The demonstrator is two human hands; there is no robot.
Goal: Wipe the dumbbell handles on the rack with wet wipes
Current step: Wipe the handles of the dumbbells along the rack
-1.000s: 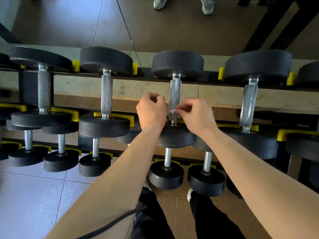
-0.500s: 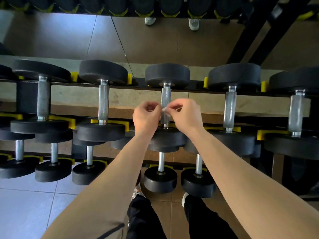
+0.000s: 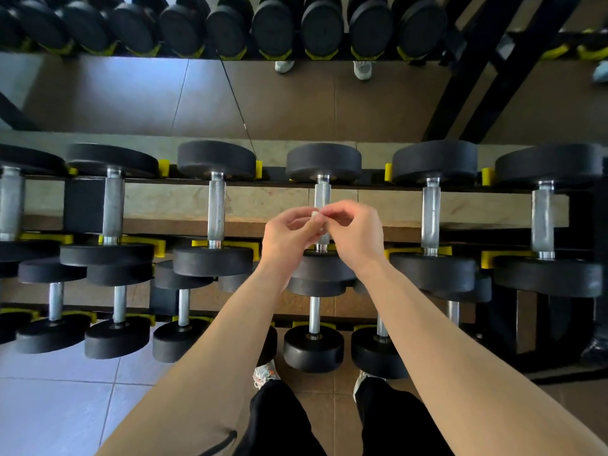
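A small crumpled wet wipe (image 3: pixel 316 214) is pinched between the fingertips of my left hand (image 3: pixel 289 235) and my right hand (image 3: pixel 353 233). Both hands hover just above the knurled steel handle (image 3: pixel 321 195) of the middle dumbbell on the top tier of the rack (image 3: pixel 289 183). The handle's lower half is hidden behind my fingers. Other black dumbbells with steel handles (image 3: pixel 216 209) (image 3: pixel 430 215) lie to either side on yellow cradles.
Lower tiers hold smaller dumbbells (image 3: pixel 314 347) near my shoes (image 3: pixel 265 373). A mirror behind the rack reflects the floor, shoes (image 3: pixel 362 70) and another row of dumbbells (image 3: pixel 227 28). Black frame posts (image 3: pixel 470 70) rise at the upper right. Tiled floor lies at the lower left.
My hands have lifted slightly off the handle and come together on the wipe. The view has tilted up, showing more of the mirror.
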